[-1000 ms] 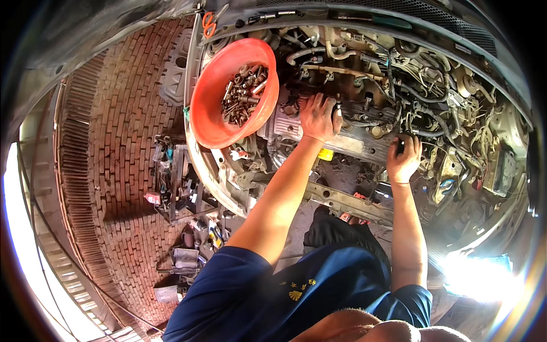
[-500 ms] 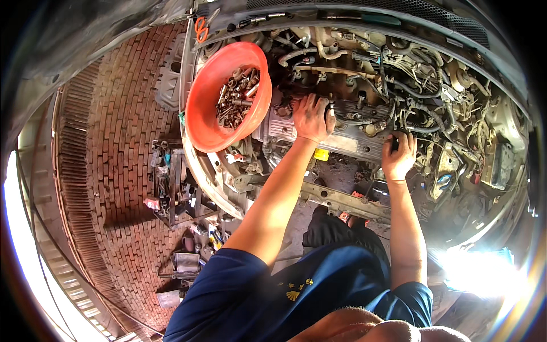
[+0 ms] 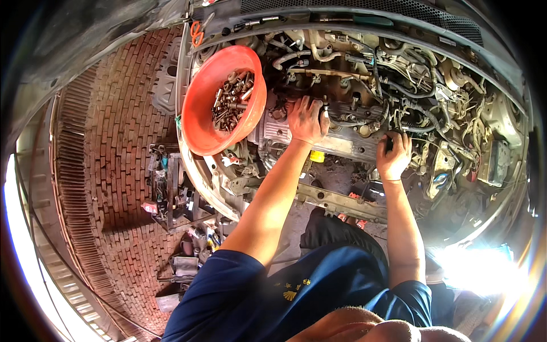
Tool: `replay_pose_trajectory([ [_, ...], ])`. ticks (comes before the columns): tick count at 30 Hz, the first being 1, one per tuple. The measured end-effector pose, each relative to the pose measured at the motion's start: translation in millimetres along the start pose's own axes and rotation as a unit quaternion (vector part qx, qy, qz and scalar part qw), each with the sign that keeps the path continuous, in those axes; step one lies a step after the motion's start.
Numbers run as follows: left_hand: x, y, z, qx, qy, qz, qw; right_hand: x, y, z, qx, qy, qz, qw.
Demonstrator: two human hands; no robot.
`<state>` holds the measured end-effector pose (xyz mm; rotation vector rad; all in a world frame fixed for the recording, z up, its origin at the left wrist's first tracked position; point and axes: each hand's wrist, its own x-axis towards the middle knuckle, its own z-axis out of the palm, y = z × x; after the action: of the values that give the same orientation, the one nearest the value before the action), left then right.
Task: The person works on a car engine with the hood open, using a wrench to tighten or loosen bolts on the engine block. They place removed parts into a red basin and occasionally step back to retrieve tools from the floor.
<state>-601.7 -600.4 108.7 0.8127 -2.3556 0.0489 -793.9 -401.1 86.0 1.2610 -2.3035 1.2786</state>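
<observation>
A long, ribbed silver valve cover [image 3: 342,146] lies across the engine in front of me. My left hand [image 3: 307,122] is over its left part, fingers bent across the top toward the far side. A short upright metal piece [image 3: 325,103] stands by the left thumb; I cannot tell whether they touch. Around the cover's right end curls my right hand [image 3: 394,155], with its thumb on the near side. The fingertips of both hands are partly hidden among dark engine parts.
Left of the engine, a tilted red bowl [image 3: 196,108] holds many bolts and sockets [image 3: 232,102]. Orange-handled scissors [image 3: 197,34] lie at the far left edge. Hoses and wiring [image 3: 419,97] crowd the right. A metal crossbar [image 3: 342,203] runs in front of me. Tools stand on the brick floor [image 3: 122,171].
The whole view has shifted slightly to the left. Both hands stay on the valve cover, with little visible movement against it.
</observation>
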Motion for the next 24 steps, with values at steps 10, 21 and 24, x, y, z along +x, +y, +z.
replay_pose_trajectory([
  [10, 3, 2, 4, -0.005, 0.027, -0.001, 1.000, 6, -1, -1, 0.008, 0.002, -0.012, 1.000],
  [21, -13, -7, 6, 0.042, 0.086, 0.001, 0.995, -10, 4, 7, 0.014, 0.001, -0.031, 0.999],
  [24, -2, 6, -3, -0.002, -0.013, -0.050, 0.999, -10, 15, 5, -0.004, -0.020, -0.027, 0.999],
])
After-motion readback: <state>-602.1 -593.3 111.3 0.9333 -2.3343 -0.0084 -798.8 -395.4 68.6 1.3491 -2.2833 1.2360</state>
